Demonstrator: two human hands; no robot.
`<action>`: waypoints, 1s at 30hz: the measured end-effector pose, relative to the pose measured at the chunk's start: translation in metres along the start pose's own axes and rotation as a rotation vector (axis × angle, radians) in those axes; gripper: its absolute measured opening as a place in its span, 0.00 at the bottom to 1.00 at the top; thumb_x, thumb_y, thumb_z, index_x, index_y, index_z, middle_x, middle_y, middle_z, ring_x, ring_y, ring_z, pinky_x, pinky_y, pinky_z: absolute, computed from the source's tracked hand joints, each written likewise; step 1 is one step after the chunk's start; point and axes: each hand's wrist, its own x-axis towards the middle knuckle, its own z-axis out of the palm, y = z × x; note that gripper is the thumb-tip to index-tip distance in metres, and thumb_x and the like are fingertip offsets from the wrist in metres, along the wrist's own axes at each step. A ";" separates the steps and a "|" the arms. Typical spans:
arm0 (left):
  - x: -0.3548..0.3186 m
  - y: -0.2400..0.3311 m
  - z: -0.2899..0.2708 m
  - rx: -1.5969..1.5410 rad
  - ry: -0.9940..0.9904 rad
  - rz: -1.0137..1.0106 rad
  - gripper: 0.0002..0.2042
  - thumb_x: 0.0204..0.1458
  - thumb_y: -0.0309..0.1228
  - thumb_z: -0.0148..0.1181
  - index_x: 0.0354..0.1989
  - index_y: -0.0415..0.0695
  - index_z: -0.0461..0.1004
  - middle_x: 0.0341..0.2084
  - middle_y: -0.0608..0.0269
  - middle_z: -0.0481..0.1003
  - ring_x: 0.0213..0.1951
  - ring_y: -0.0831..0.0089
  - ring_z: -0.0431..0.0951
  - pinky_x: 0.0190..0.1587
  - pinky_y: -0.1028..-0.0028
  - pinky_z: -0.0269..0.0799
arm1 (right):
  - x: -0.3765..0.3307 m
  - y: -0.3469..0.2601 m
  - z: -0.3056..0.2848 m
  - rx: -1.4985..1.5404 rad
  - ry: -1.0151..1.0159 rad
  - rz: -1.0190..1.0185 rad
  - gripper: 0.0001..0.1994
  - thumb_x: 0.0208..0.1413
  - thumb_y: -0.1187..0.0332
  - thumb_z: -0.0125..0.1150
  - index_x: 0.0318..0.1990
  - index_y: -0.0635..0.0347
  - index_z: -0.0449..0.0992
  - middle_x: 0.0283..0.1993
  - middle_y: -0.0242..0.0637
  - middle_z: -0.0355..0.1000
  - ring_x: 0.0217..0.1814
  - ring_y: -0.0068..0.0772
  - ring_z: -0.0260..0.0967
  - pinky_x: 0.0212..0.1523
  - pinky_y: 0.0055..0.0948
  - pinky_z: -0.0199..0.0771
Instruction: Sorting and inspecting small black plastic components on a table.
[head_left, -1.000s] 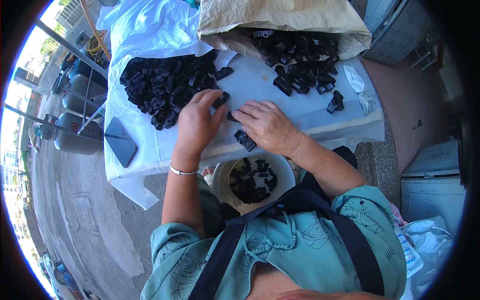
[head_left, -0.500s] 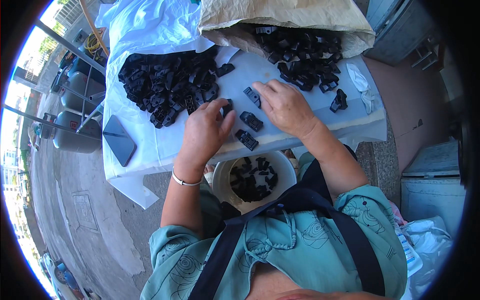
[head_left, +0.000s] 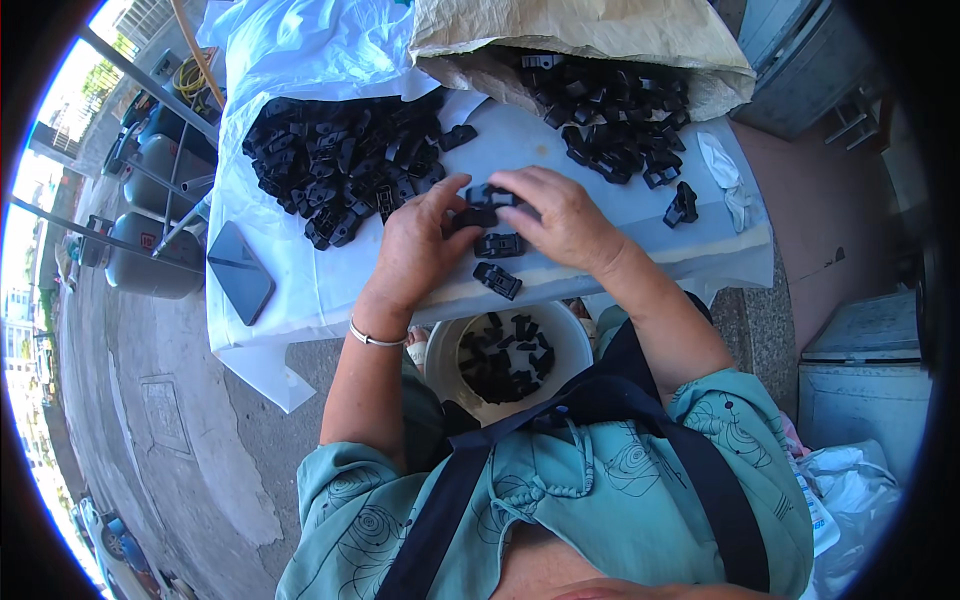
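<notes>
My left hand [head_left: 415,245] is closed with thumb and fingers on a small black plastic part [head_left: 474,218]. Close against it, my right hand [head_left: 562,222] pinches another black plastic part [head_left: 488,196]; whether the two pieces touch is hard to tell. Just below my hands, two similar black parts [head_left: 500,245] lie one below the other near the table's front edge. A large heap of black parts [head_left: 345,160] spreads beyond my left hand, on white plastic sheeting. More black parts [head_left: 625,115] spill out of a brown paper sack [head_left: 590,28] at the back right.
A dark phone-like slab [head_left: 240,274] lies at the table's left. One loose black part [head_left: 681,204] and a white crumpled glove-like cloth [head_left: 724,180] are at the right. Below the table's front edge, a white bucket [head_left: 574,368] holds several black parts.
My hands have come together, bringing their two black parts close to each other. The right hand's part has shifted left, the left hand's slightly right.
</notes>
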 end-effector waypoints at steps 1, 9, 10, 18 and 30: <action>0.001 -0.001 0.002 0.009 0.023 -0.017 0.25 0.41 0.25 0.71 0.51 0.44 0.73 0.36 0.54 0.80 0.33 0.61 0.81 0.37 0.67 0.77 | 0.001 -0.004 0.007 0.051 0.022 -0.071 0.19 0.50 0.76 0.63 0.52 0.60 0.75 0.48 0.45 0.75 0.49 0.47 0.73 0.50 0.38 0.74; -0.001 -0.002 0.000 0.066 0.056 -0.019 0.27 0.38 0.25 0.73 0.51 0.42 0.72 0.32 0.55 0.80 0.32 0.62 0.81 0.37 0.68 0.78 | -0.003 -0.028 0.012 -0.309 -0.209 -0.046 0.22 0.52 0.70 0.63 0.56 0.62 0.72 0.54 0.43 0.72 0.52 0.43 0.71 0.52 0.38 0.71; -0.002 -0.002 -0.001 0.078 0.052 -0.023 0.25 0.38 0.25 0.73 0.49 0.42 0.74 0.32 0.56 0.80 0.31 0.65 0.80 0.36 0.70 0.77 | -0.007 -0.034 0.013 -0.328 -0.192 -0.035 0.23 0.54 0.68 0.62 0.57 0.62 0.71 0.56 0.43 0.70 0.54 0.41 0.70 0.54 0.38 0.68; -0.011 0.006 0.005 0.246 0.170 0.204 0.20 0.38 0.25 0.73 0.43 0.39 0.77 0.37 0.53 0.78 0.34 0.64 0.79 0.37 0.69 0.77 | -0.016 -0.040 0.020 -0.465 -0.215 0.049 0.24 0.57 0.60 0.60 0.59 0.61 0.69 0.60 0.43 0.67 0.59 0.39 0.66 0.57 0.41 0.61; 0.011 -0.004 0.007 0.472 0.251 -0.038 0.16 0.49 0.29 0.64 0.48 0.43 0.75 0.40 0.53 0.78 0.38 0.52 0.79 0.40 0.61 0.76 | -0.011 0.020 -0.036 -0.920 0.028 0.388 0.14 0.50 0.66 0.66 0.43 0.59 0.73 0.40 0.42 0.71 0.43 0.45 0.73 0.43 0.41 0.74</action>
